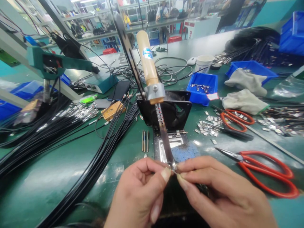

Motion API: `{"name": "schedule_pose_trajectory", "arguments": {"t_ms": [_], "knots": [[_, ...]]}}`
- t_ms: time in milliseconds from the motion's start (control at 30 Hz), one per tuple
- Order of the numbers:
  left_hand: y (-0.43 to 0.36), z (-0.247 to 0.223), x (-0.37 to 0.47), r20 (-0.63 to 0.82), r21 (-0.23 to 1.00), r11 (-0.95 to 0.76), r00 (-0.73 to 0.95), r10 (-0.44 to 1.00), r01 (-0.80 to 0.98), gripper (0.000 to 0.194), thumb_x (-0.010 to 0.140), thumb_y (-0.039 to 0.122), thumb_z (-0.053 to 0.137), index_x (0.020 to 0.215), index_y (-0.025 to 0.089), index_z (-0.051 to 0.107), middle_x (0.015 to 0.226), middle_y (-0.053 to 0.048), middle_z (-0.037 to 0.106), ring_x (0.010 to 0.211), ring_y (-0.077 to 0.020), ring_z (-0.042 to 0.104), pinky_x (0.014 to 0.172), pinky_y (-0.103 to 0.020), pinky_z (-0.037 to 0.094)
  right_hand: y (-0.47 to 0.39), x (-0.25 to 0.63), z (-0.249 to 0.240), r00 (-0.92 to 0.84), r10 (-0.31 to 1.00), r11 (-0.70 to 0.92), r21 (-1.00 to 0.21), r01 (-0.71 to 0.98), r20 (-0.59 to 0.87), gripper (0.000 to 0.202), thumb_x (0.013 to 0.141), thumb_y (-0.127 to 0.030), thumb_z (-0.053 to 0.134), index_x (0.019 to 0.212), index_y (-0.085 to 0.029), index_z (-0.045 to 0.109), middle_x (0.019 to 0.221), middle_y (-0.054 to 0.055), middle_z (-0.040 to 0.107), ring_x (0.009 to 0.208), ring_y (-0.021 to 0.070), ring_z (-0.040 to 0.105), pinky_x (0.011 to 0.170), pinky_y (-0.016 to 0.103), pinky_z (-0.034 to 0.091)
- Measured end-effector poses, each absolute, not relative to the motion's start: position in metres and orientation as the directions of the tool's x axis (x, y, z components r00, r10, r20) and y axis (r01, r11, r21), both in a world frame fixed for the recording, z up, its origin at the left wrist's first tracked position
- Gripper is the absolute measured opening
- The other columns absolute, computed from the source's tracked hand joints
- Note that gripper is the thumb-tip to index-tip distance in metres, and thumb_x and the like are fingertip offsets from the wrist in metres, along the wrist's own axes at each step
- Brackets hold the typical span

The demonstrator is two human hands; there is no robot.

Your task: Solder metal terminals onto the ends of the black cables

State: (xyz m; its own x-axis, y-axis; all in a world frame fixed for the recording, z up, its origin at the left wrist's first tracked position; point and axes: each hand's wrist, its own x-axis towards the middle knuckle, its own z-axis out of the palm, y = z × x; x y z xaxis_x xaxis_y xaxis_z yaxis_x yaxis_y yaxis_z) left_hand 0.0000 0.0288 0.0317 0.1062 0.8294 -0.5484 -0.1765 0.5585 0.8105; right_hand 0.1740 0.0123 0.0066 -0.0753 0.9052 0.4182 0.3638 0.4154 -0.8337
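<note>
Both hands, left (144,190) and right (213,186), pinched together at the iron's (169,152) tip, a tiny connector (174,167) between their fingertips.

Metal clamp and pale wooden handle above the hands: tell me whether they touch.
Touching. The head view shows the metal clamp wrapped around the lower part of the wooden handle.

A small, silvery metal piece (174,167) sits in the right hand's (220,190) pinched fingertips, close against the heated tool's dark lower tip (170,161); its exact shape is too small to tell. A fine, pale strand (175,173) shows just below, between both thumbs
</note>
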Motion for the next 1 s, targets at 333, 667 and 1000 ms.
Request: {"name": "schedule_pose_trajectory", "arguments": {"t_ms": [333,667,1000], "knots": [[0.027,0.028,0.0,-0.561,0.803,0.571,0.105,0.821,-0.171,0.025,0.084,0.035,0.079,0.071,0.02,0.064,0.037,0.013,0.038,0.033,-0.0036,0.02,0.036,-0.017,0.015,0.01,0.174,0.003,-0.079,0.915,0.398,-0.855,0.331,0.395,0.019,0.084,-0.005,0.071,0.092,-0.023,0.074,0.099,-0.002,0.077,0.088,0.0082,0.076,0.08,0.011,0.06],[0.018,0.016,-0.005,-0.55,0.801,0.562,0.117,0.827,-0.208,0.026,0.08,0.039,0.084,0.076,0.018,0.071,0.038,0.012,0.042,0.033,-0.0022,0.023,0.036,-0.015,0.016,0.008,0.173,0.003,-0.032,0.922,0.377,-0.873,0.31,0.387,0.018,0.081,-0.006,0.073,0.085,-0.023,0.076,0.092,-0.003,0.079,0.08,0.0072,0.077,0.077,0.008,0.06],[0.014,0.018,-0.005,-0.543,0.783,0.559,0.138,0.828,-0.273,0.025,0.076,0.035,0.09,0.073,0.016,0.073,0.043,0.009,0.049,0.036,-0.0011,0.025,0.037,-0.014,0.019,0.005,0.175,0.001,-0.037,0.924,0.375,-0.886,0.274,0.38,0.017,0.08,-0.006,0.074,0.083,-0.023,0.077,0.086,-0.003,0.08,0.076,0.0095,0.078,0.072,0.012,0.063]]}}
